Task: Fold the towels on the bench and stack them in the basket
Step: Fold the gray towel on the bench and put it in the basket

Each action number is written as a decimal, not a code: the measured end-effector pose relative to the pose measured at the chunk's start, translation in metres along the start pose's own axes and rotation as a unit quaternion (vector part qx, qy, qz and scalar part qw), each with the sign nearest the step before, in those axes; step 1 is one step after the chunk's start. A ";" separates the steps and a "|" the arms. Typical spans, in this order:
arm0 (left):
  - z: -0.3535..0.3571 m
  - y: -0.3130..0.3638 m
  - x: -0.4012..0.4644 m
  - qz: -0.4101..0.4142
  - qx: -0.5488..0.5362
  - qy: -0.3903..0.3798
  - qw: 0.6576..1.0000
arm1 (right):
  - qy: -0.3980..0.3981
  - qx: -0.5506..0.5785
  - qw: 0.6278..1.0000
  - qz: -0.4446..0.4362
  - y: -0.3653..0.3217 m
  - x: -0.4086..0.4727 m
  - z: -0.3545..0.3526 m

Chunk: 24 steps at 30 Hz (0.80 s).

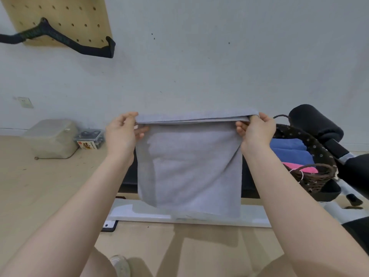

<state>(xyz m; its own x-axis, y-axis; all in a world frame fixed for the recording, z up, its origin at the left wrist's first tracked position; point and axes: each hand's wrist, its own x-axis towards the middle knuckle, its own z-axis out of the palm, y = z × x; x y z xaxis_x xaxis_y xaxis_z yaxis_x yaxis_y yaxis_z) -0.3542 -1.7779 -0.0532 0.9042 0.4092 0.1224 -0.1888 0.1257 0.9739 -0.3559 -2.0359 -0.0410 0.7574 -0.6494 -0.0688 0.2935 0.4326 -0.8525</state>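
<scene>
Right of bench: basket [311, 176] holds blue, pink towels | hands pinch grey towel [189, 166] corners

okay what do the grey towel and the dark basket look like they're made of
Grey towel: soft matte terry-like cloth, probably cotton or microfibre; it hangs limp and looks slightly fuzzy.
Basket: dark brown woven wicker or rattan, possibly plastic imitation; plaited strands show along its rim and handle.
</scene>
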 end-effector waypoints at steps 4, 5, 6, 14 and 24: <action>0.018 -0.032 0.039 -0.057 0.121 -0.025 0.991 | -0.014 -0.024 0.997 0.075 0.040 0.042 0.008; 0.024 -0.038 0.050 -0.059 0.113 -0.026 0.992 | -0.024 -0.012 0.996 0.083 0.047 0.054 0.011; 0.031 -0.039 0.060 -0.049 0.098 -0.024 0.994 | -0.034 0.002 0.996 0.083 0.049 0.064 0.016; 0.076 -0.006 0.103 0.044 -0.033 -0.015 0.998 | -0.064 -0.012 0.998 -0.001 0.018 0.115 0.042; -0.002 -0.146 0.069 -0.077 0.413 -0.156 0.894 | -0.100 -0.454 0.880 0.098 0.108 0.087 -0.054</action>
<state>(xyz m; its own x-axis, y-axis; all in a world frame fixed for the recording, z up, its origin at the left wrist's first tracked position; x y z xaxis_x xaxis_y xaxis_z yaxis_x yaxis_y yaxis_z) -0.2655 -1.7658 -0.1871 0.9823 0.1557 -0.1046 0.1784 -0.6038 0.7769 -0.2900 -2.0793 -0.1675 0.8554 -0.4558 -0.2460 -0.3730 -0.2125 -0.9032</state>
